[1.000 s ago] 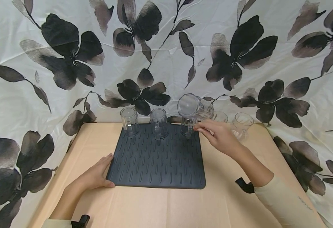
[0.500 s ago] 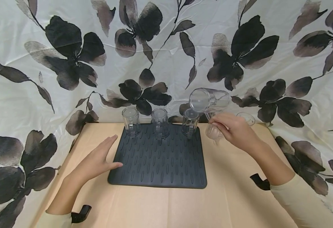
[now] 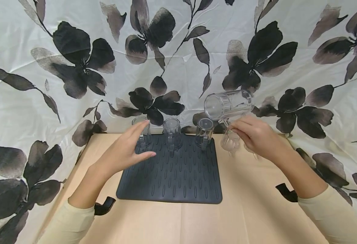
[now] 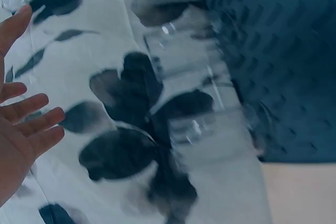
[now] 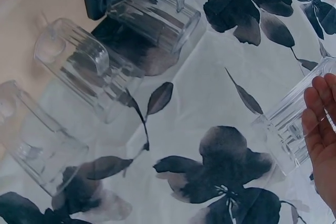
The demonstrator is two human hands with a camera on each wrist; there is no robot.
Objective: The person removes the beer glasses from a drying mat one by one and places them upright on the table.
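Note:
My right hand [image 3: 254, 135] pinches the handle of a clear glass mug [image 3: 233, 103], raised above the table's back right and tipped onto its side. In the right wrist view, the fingers [image 5: 320, 108] lie in front of this mug. My left hand [image 3: 120, 149] hovers over the left part of a dark ribbed mat [image 3: 172, 183], fingers extended and thumb apart, holding nothing. Along the mat's back edge stand three glass mugs: the left one [image 3: 145, 140], partly covered by my left hand, the middle one [image 3: 172, 134] and the right one [image 3: 204, 134].
Right of the mat, another glass mug [image 3: 230, 140] stands on the wooden table [image 3: 178, 223]; one more is mostly hidden behind my right hand. The right wrist view shows glass mugs [image 5: 42, 145] beside the mat. Floral cloth [image 3: 184, 78] hangs right behind the table.
My right hand has lifted the mug slightly and drawn it rightward, away from the mat's right mug. My left hand has left the mat's left edge and risen forward and right over it.

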